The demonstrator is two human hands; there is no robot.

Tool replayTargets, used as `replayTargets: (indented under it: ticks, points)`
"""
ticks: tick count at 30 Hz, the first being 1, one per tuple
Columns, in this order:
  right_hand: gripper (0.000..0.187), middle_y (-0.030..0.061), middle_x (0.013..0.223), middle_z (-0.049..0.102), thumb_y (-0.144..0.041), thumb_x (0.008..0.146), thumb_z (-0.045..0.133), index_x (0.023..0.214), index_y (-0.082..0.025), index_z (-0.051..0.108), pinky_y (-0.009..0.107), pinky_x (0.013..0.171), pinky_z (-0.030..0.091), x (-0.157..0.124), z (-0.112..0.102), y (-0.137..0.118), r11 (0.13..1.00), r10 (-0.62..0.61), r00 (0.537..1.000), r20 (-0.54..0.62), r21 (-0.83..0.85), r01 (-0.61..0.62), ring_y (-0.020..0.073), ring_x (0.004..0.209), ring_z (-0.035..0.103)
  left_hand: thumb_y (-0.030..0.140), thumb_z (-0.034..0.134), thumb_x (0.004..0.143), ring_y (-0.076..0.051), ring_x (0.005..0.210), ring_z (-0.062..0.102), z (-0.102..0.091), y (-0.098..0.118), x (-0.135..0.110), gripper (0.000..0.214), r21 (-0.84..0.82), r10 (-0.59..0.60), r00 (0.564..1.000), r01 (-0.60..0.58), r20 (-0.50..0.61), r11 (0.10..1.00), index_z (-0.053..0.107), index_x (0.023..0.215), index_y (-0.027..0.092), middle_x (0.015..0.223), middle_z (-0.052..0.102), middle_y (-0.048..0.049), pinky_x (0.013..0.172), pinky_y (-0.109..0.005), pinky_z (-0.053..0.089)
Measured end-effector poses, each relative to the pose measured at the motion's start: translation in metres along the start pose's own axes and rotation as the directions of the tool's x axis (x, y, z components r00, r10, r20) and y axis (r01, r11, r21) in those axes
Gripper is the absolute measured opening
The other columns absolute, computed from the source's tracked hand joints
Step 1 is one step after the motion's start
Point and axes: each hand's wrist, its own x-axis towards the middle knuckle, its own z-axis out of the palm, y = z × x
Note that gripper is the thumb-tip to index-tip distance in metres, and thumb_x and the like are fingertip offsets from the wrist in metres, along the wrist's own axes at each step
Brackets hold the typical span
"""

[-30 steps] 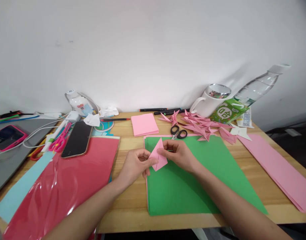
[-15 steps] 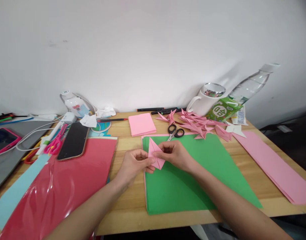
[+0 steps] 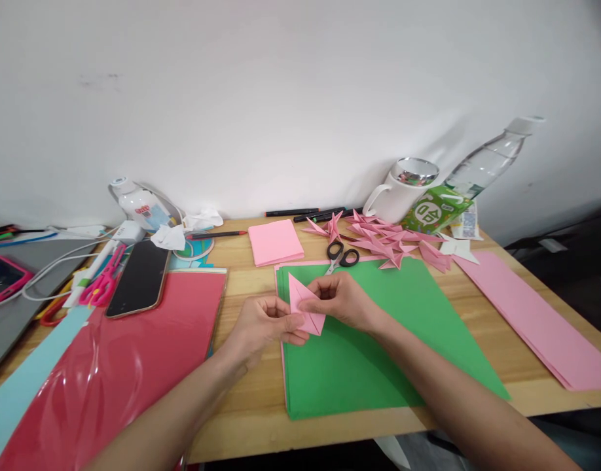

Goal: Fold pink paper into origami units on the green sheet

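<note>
Both my hands hold a small folded pink paper piece (image 3: 303,305) just above the left edge of a green paper sheet (image 3: 379,353). My left hand (image 3: 264,324) pinches its lower left side, fingers curled. My right hand (image 3: 342,299) pinches its right side with thumb and fingertips. The piece has a pointed tip that sticks up and left. Behind it lie black-handled scissors (image 3: 340,252), a stack of pink square sheets (image 3: 273,241) and a heap of folded pink pieces (image 3: 383,239).
A red sheet in plastic (image 3: 114,366) and a black phone (image 3: 138,278) lie at the left, with pink scissors (image 3: 100,284) and cables. Long pink strips (image 3: 531,314) lie at the right. A white mug (image 3: 403,186), green packet (image 3: 438,208) and water bottle (image 3: 487,167) stand at the back.
The pink piece has tilted, its tip now pointing more to the left, and my fingers have shifted on it. The view has drifted a little to the right.
</note>
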Motion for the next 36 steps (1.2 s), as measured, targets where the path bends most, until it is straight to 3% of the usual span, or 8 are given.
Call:
replayTargets:
  ticks: [7, 12, 19, 22, 26, 30, 36]
  points:
    - [0.039, -0.0065, 0.051, 0.043, -0.046, 0.061, 0.075, 0.058, -0.014, 0.053, 0.020, 0.044, 0.024, -0.001, -0.001, 0.001, 0.999, -0.048, 0.998, 0.037, -0.023, 0.049, 0.0049, 0.048, 0.034, 0.035, 0.083, 0.055, -0.012, 0.048, 0.063, 0.000, 0.000, 0.000, 0.038, 0.048, 0.053, 0.998, -0.055, 0.040, 0.997, 0.055, 0.065, 0.011, 0.055, 0.066, -0.0023, 0.046, -0.020, 0.051]
    - [0.041, -0.0073, 0.057, 0.050, -0.045, 0.066, 0.073, 0.084, -0.018, 0.048, 0.020, 0.046, 0.029, -0.003, 0.005, 0.002, 0.992, -0.129, 0.990, -0.052, -0.021, 0.128, 0.0071, 0.050, 0.040, 0.035, 0.080, 0.059, -0.009, 0.044, 0.059, -0.002, -0.002, 0.003, 0.036, 0.041, 0.169, 0.985, -0.170, 0.031, 0.985, 0.051, 0.062, 0.013, 0.050, 0.062, 0.0014, 0.044, -0.018, 0.047]
    - [0.029, -0.0039, 0.065, 0.046, -0.042, 0.075, 0.066, 0.074, -0.017, 0.052, 0.021, 0.051, 0.034, -0.003, 0.009, 0.005, 0.964, -0.240, 0.968, -0.068, -0.134, 0.229, 0.0079, 0.057, 0.041, 0.034, 0.078, 0.061, -0.011, 0.045, 0.059, -0.002, -0.001, 0.005, 0.037, 0.063, 0.256, 0.965, -0.252, -0.056, 0.966, 0.048, 0.073, 0.015, 0.054, 0.062, 0.0025, 0.044, -0.020, 0.047]
    - [0.028, -0.0025, 0.067, 0.050, -0.041, 0.075, 0.066, 0.079, -0.016, 0.055, 0.021, 0.050, 0.036, -0.003, 0.009, 0.005, 0.973, -0.221, 0.972, -0.084, -0.092, 0.213, 0.0087, 0.057, 0.044, 0.031, 0.078, 0.061, -0.012, 0.045, 0.059, 0.002, -0.001, 0.004, 0.040, 0.062, 0.373, 0.917, -0.368, -0.141, 0.928, 0.044, 0.079, 0.020, 0.056, 0.059, 0.0074, 0.044, -0.022, 0.049]
    - [0.027, 0.0022, 0.086, 0.056, -0.034, 0.077, 0.066, 0.097, -0.018, 0.057, 0.025, 0.062, 0.046, -0.006, 0.010, 0.003, 0.970, -0.236, 0.972, -0.011, -0.056, 0.235, 0.0124, 0.072, 0.054, 0.026, 0.077, 0.062, -0.009, 0.051, 0.059, 0.006, 0.003, 0.000, 0.027, 0.180, 0.507, 0.847, -0.479, -0.162, 0.859, 0.052, 0.065, 0.016, 0.057, 0.057, 0.0059, 0.049, -0.018, 0.050]
    - [0.023, 0.0046, 0.095, 0.058, -0.030, 0.078, 0.065, 0.098, -0.019, 0.060, 0.031, 0.078, 0.048, -0.007, 0.010, 0.001, 0.952, -0.306, 0.952, 0.030, -0.015, 0.307, 0.0159, 0.086, 0.056, 0.024, 0.078, 0.058, -0.011, 0.057, 0.063, 0.004, 0.005, -0.002, 0.023, 0.163, 0.475, 0.867, -0.452, -0.152, 0.877, 0.064, 0.074, 0.015, 0.063, 0.065, 0.0024, 0.056, -0.020, 0.052]
    - [0.030, 0.0001, 0.079, 0.063, -0.031, 0.069, 0.074, 0.095, -0.020, 0.063, 0.027, 0.066, 0.050, -0.006, 0.012, 0.007, 0.960, -0.270, 0.950, -0.154, 0.029, 0.277, 0.0127, 0.068, 0.058, 0.022, 0.076, 0.059, -0.015, 0.071, 0.067, 0.001, 0.000, 0.000, 0.026, 0.168, 0.473, 0.859, -0.446, -0.193, 0.879, 0.066, 0.082, 0.013, 0.080, 0.071, -0.0039, 0.069, -0.024, 0.054]
